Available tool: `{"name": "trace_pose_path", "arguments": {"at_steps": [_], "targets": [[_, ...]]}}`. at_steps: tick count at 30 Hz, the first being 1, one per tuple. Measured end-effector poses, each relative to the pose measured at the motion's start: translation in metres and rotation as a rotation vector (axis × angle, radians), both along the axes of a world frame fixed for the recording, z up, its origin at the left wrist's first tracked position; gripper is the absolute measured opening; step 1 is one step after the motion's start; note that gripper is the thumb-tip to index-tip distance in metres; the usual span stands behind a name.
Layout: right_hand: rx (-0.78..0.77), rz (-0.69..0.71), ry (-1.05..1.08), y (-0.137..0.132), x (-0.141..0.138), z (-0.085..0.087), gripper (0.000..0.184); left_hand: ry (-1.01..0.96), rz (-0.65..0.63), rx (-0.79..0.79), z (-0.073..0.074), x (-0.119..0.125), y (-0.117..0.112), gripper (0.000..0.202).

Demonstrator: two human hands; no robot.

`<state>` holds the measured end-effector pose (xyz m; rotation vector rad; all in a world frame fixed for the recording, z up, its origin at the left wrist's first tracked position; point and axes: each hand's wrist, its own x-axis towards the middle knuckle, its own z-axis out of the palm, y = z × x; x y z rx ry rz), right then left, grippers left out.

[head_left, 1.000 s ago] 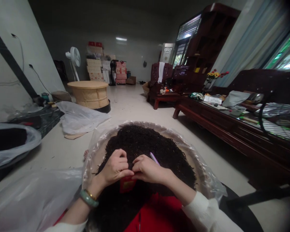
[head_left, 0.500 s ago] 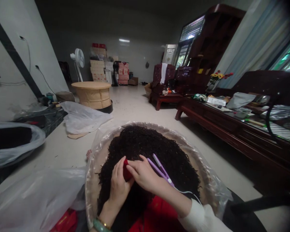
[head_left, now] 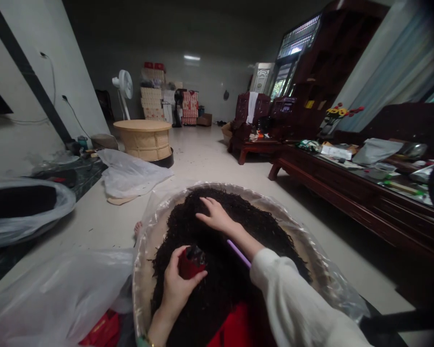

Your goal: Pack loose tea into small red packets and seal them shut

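A wide round basket (head_left: 142,270) lined with clear plastic holds a heap of dark dried leaves (head_left: 271,236) that look like tea. My left hand (head_left: 175,286) is wrapped around a small red pouch (head_left: 188,266) above the heap's near left part. The pouch's mouth faces up and looks dark inside. Farther back, my right hand (head_left: 217,218) is open, fingers spread, over the leaves; whether it touches them I cannot tell. A purple flat iron (head_left: 239,253) lies on the leaves, mostly hidden beneath my right forearm.
Red cloth or packaging (head_left: 231,330) is at the basket's near edge. Clear plastic sheeting (head_left: 65,294) spreads at the left, beside another plastic-lined container (head_left: 67,200) of dark material. A long wooden table (head_left: 311,171) stands right; a round woven stand (head_left: 144,137) is farther back.
My right hand has left the red pouch and moved forward over the leaves, its fingers spreading. My left hand still holds the pouch, whose mouth now shows. My right forearm now covers most of the flat iron.
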<state>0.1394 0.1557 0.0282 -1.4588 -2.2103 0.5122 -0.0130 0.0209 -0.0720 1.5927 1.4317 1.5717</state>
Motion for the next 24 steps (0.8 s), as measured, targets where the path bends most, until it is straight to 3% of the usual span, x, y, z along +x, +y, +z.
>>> {"name": "trace_pose_path", "arguments": {"at_steps": [3, 7, 11, 16, 20, 24], "targets": [[-0.072, 0.045, -0.344, 0.027, -0.019, -0.009, 0.087, 0.003, -0.014, 0.009, 0.004, 0.001, -0.002, 0.057], [-0.041, 0.099, -0.556, 0.027, -0.035, -0.016, 0.065, 0.014, -0.040, 0.011, 0.006, 0.000, -0.002, 0.054], [0.037, 0.122, -0.560, -0.001, -0.023, -0.012, 0.043, 0.026, -0.037, 0.022, 0.004, 0.001, 0.001, 0.053], [0.043, 0.154, -0.523, -0.041, 0.009, -0.007, 0.043, 0.075, -0.041, 0.061, 0.003, 0.003, 0.002, 0.052], [0.031, 0.105, -0.463, -0.053, 0.013, -0.012, 0.052, 0.134, -0.046, 0.123, 0.013, 0.002, -0.004, 0.050], [-0.018, 0.119, -0.330, -0.062, 0.010, -0.013, 0.038, 0.199, -0.048, 0.190, 0.025, -0.001, -0.017, 0.051]]}}
